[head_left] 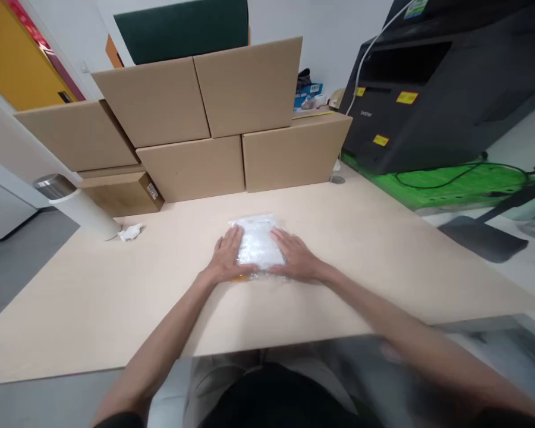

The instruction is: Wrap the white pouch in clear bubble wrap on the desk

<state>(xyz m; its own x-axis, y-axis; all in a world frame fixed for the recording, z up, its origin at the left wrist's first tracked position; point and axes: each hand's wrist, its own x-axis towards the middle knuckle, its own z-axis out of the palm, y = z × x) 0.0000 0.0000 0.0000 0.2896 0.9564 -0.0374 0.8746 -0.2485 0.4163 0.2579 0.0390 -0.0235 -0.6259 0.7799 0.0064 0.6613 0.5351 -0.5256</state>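
Note:
A white item in a clear plastic bag (259,242) lies flat on the light wooden table (160,309), near its middle. My left hand (226,258) rests along the bag's left edge, fingers stretched forward and the thumb across its near side. From the right, my right hand (296,255) lies on the other edge with its fingers spread and its thumb pointing inward. Both palms look flat, and neither hand grips the bag. A bit of orange shows at the bag's near left corner, partly under my left hand. What exactly the bag contains I cannot make out.
Several cardboard boxes (191,169) are stacked along the table's back, with a dark green box (185,30) on top. At the left stand a white bottle (87,211) and a crumpled tissue (131,232). A black printer (428,101) and a dark stand (481,238) are to the right.

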